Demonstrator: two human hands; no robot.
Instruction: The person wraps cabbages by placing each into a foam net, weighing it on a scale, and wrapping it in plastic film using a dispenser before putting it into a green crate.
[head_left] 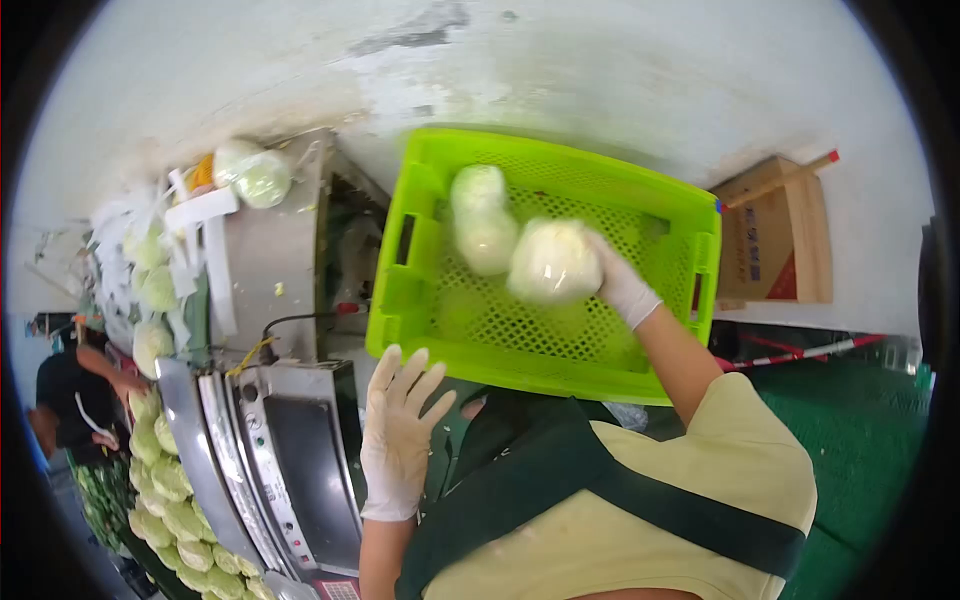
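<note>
My right hand, in a pale glove, grips a round, whitish cabbage in shiny clear wrap from its right side. The cabbage is inside the outline of a bright green plastic crate, over its perforated floor. Two more wrapped cabbages, an upper one and a lower one, lie close together at the crate's left. My left hand, also gloved, is raised outside the crate's lower left corner. Its fingers are spread and it holds nothing.
Left of me stands a metal machine with a dark plate and buttons. Many cabbages are piled beyond it, where another person reaches in. Wrapped cabbages sit on the steel counter. A cardboard box leans at right.
</note>
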